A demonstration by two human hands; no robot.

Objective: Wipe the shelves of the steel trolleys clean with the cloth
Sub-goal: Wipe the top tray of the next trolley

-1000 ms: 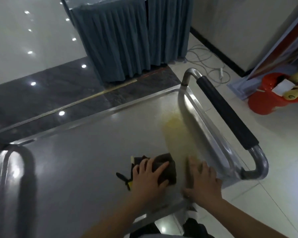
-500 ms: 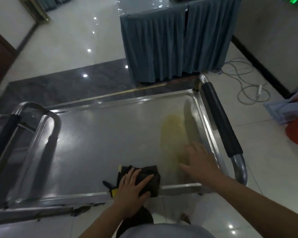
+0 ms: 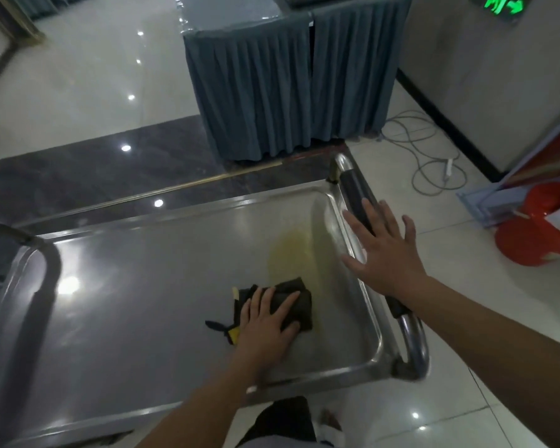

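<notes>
- Our left hand [image 3: 265,321] lies flat on the dark cloth [image 3: 291,305], its fingers straight and spread, pressing it onto the top shelf [image 3: 136,305] of the steel trolley; nothing is curled round the cloth.
- The cloth shows past those fingertips and to their right, with a yellow-edged corner sticking out on the little-finger side.
- Just beyond the fingertips of the left hand we see a yellowish smear [image 3: 291,253] on the shelf, its near end reaching the cloth.
- Our right hand [image 3: 385,253] is spread wide with fingers straight, above the trolley's black-sleeved handle [image 3: 353,189]; we cannot tell whether it touches the bar.
- Far beyond the fingers stands a table with a grey pleated skirt [image 3: 288,92]; right of the right hand is a red container [image 3: 530,237].
</notes>
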